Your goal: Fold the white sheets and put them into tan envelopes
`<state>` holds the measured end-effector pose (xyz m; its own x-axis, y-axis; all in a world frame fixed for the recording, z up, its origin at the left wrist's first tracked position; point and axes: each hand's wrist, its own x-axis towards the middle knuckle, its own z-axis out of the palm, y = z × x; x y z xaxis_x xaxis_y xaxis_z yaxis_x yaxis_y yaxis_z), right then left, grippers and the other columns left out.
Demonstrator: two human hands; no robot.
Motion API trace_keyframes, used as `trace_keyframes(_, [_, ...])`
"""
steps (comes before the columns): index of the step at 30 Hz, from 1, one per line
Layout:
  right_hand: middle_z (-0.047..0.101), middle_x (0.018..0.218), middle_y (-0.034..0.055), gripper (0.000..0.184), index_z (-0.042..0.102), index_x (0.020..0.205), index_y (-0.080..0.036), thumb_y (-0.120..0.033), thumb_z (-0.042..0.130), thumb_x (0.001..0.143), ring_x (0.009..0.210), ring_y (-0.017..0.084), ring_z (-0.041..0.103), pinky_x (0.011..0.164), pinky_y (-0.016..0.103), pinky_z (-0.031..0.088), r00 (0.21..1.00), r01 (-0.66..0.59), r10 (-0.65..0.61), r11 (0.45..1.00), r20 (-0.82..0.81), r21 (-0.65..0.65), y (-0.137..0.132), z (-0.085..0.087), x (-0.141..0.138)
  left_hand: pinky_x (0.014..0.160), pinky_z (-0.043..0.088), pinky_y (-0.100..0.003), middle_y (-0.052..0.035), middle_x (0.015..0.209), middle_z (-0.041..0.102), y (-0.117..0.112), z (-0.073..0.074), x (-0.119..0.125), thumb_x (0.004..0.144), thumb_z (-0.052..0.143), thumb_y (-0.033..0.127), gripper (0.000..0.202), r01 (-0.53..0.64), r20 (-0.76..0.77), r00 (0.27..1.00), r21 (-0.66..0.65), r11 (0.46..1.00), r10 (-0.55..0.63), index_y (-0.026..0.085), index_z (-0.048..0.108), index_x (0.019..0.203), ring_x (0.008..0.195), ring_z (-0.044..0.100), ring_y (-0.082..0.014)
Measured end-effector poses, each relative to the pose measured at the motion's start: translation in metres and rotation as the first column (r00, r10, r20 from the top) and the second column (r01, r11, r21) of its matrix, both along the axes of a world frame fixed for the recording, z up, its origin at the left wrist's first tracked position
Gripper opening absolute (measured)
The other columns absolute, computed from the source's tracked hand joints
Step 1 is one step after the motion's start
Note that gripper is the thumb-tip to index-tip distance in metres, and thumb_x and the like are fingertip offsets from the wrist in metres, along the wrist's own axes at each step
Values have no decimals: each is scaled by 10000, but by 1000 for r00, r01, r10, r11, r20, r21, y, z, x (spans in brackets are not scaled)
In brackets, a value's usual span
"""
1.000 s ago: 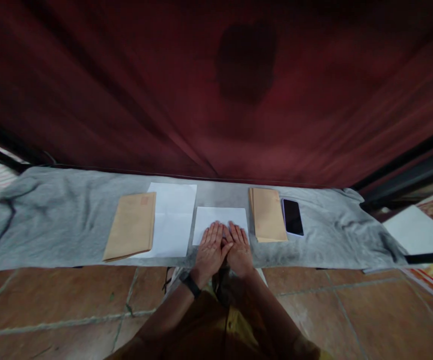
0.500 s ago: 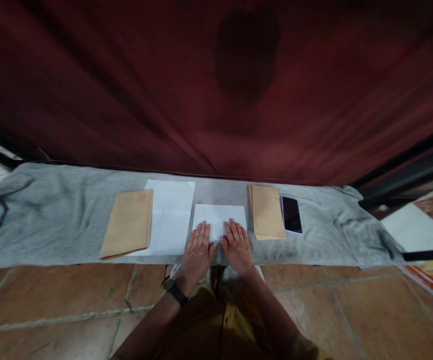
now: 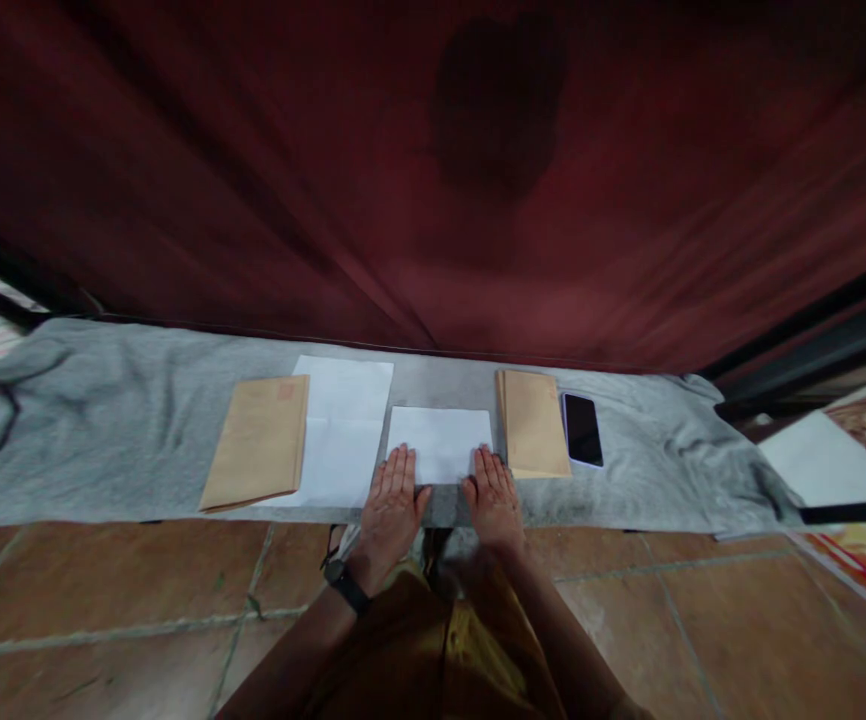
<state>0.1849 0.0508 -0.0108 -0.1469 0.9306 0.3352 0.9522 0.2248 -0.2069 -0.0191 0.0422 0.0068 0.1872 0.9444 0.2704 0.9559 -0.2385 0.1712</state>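
A folded white sheet of paper (image 3: 439,440) lies on a grey cloth (image 3: 103,430) spread over the floor. My left hand (image 3: 390,500) lies flat and open on the sheet's near left corner, a black watch on its wrist. My right hand (image 3: 494,496) lies flat and open on the near right corner. Both hands hold nothing. Left of the sheet rest larger white papers (image 3: 343,425) with a brown envelope (image 3: 259,440) overlapping them.
A stack of brown envelopes (image 3: 532,422) and a black phone (image 3: 582,428) lie right of the sheet. A dark red curtain (image 3: 433,180) hangs behind the cloth. Terracotta floor tiles (image 3: 103,600) are in front. A white board (image 3: 823,460) sits at far right.
My hands have slid apart from the middle of the folded sheet to its near corners, pressing along its near edge.
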Motion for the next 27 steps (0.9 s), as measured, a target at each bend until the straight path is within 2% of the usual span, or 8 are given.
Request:
trace_keyframes(4, [431,1590,150,512,414,1549,-121,-283,342,1069,1493,258,368,1216,487,321,998,-58,56,997,-36,-52,8,9,-4,1245,283,-539,-200,1630,343,2,10,6,1015,392,314,610,33,-5,999,-11,999,-33,83,312,1575,1534,290,-302])
trace_keyframes(7, [443,1588,123,498,459,1524,-138,-285,291,1079,1496,222,366,1212,452,356,976,-164,151,983,-154,-78,22,14,-15,1263,251,-512,-154,1629,375,4,16,16,1001,423,276,578,209,-18,978,-35,977,-210,125,365,1556,1545,267,-272])
trace_keyframes(10, [461,1576,126,508,512,1478,-104,-279,234,1090,1498,198,358,1223,402,347,953,-236,211,967,-219,-98,36,17,-28,1266,243,-493,-149,1552,498,5,16,24,991,478,307,533,351,-22,935,-88,932,-354,115,463,1488,1510,352,-263])
trace_keyframes(15, [444,1588,124,482,529,1466,-101,-284,291,1089,1501,230,346,1250,435,279,945,-322,307,932,-114,-165,49,18,-38,1249,253,-480,-193,1447,591,5,10,25,983,506,316,477,375,-36,923,-133,917,-383,74,553,1393,1432,468,-273])
trace_keyframes(22, [420,1607,67,466,501,1505,-205,-305,366,1071,1500,234,352,1236,458,286,953,-302,301,934,-34,-193,65,15,-37,1243,246,-528,-188,1442,596,4,8,25,995,473,342,483,369,-37,925,-141,919,-377,102,551,1406,1446,447,-287])
trace_keyframes(27, [408,1612,68,471,494,1513,-200,-309,353,1077,1497,249,358,1235,458,273,954,-295,298,938,-9,-182,80,12,-37,1251,241,-501,-169,1473,575,5,7,26,1002,472,356,474,370,-23,926,-140,918,-377,121,553,1405,1465,422,-280])
